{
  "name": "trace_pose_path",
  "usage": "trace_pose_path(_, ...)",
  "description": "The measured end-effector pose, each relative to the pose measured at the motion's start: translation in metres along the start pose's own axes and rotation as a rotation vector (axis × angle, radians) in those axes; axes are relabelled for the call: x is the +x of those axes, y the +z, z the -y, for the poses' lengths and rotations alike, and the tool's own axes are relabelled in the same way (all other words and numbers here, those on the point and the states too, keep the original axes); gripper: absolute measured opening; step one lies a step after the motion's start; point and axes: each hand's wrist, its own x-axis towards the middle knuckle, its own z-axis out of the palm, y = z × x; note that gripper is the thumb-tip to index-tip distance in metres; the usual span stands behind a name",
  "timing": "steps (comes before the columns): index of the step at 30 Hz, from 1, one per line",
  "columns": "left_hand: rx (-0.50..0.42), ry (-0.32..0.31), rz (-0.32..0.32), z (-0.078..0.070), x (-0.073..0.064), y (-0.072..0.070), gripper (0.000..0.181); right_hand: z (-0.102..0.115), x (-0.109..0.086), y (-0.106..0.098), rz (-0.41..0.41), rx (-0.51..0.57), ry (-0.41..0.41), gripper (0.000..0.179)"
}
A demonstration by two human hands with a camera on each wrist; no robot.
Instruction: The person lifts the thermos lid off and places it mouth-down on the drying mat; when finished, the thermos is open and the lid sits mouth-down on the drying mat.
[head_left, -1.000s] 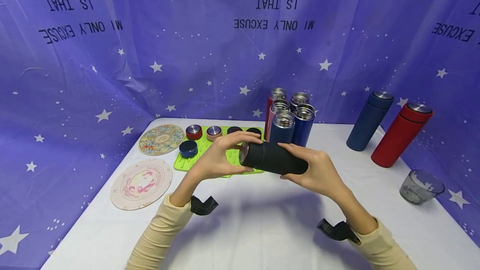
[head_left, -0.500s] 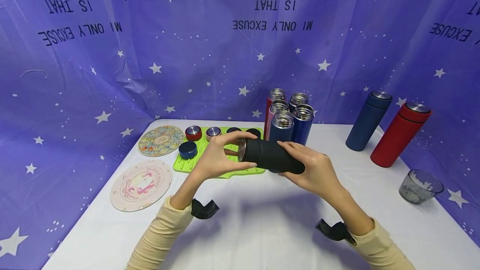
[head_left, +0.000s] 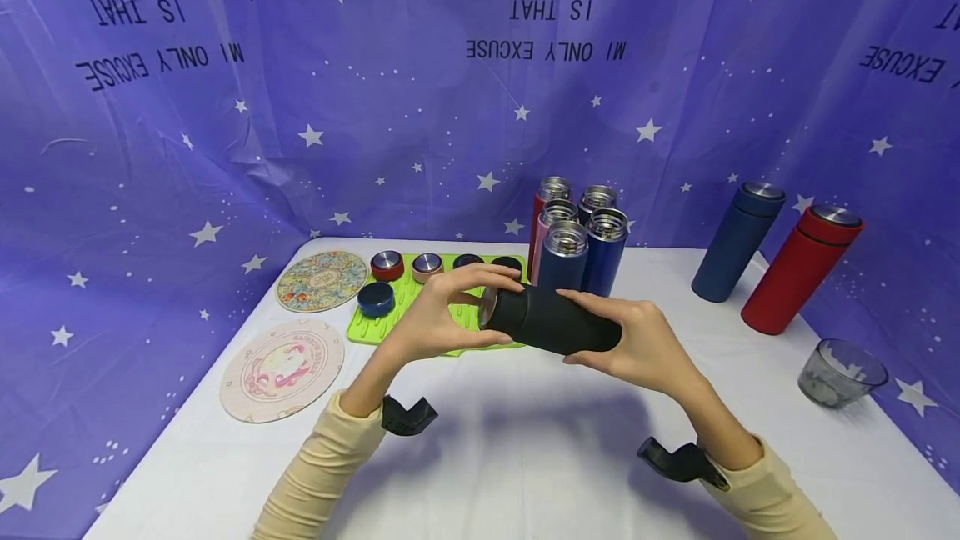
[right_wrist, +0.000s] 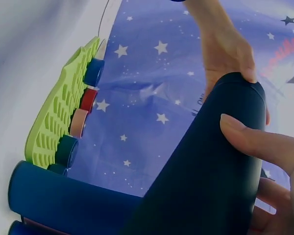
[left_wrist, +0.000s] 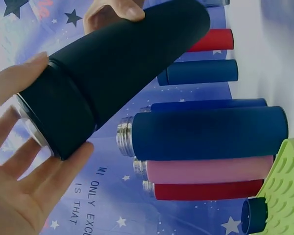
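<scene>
A black thermos bottle (head_left: pixel 562 319) is held tilted over the table, its lid end to the left. My left hand (head_left: pixel 435 319) grips the lid (left_wrist: pixel 63 112) between thumb and fingers; the left wrist view shows the fingertips along its edge and a thin seam below it. My right hand (head_left: pixel 630 340) grips the bottle's body near the base, thumb on the near side. Behind the bottle stand several lidless thermos bottles, among them a dark blue one (head_left: pixel 564 261), a pink one (left_wrist: pixel 210 170) and a red one (left_wrist: pixel 208 190).
Several lids, including a red one (head_left: pixel 387 265) and a blue one (head_left: pixel 377 299), lie on a green mat (head_left: pixel 360 330). Two round coasters, one pink (head_left: pixel 247 357), one patterned (head_left: pixel 322 281), lie left. Lidded blue (head_left: pixel 735 248) and red (head_left: pixel 798 273) bottles and a glass (head_left: pixel 840 373) stand right.
The black bottle and my right hand shifted slightly left and then back right. My left hand stays at the lid, its fingers shifting a little. Everything else stays in place.
</scene>
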Motion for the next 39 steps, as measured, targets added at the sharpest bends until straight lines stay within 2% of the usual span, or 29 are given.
trace_pose_path(2,0.011,0.031,-0.001,-0.003,0.001,-0.001,0.053,0.000,0.000,-0.001,0.013,0.010,0.008,0.080)
trace_pose_path(5,0.025,0.031,-0.026,-0.006,0.001,-0.001,0.054,0.001,0.001,0.000,0.004,0.013,0.000,0.079)
trace_pose_path(10,0.043,-0.043,-0.095,-0.001,0.000,-0.001,0.051,0.001,0.001,0.006,-0.068,0.033,-0.064,0.069)
trace_pose_path(15,0.038,-0.110,-0.127,0.023,-0.004,0.002,0.049,-0.003,0.000,0.018,-0.081,0.052,-0.062,0.064)
trace_pose_path(18,0.029,-0.120,-0.140,0.037,-0.008,0.004,0.052,-0.004,-0.001,0.020,-0.084,0.045,-0.057,0.066)
trace_pose_path(20,0.020,-0.118,-0.152,0.039,-0.009,0.004,0.052,-0.004,-0.001,0.020,-0.086,0.041,-0.058,0.067)
trace_pose_path(31,0.014,-0.107,-0.182,0.040,-0.009,0.003,0.050,-0.004,0.002,0.016,-0.091,0.046,-0.078,0.066)
trace_pose_path(39,0.018,-0.091,-0.193,0.038,-0.007,0.002,0.050,-0.009,0.004,0.016,-0.045,0.048,-0.066,0.067)
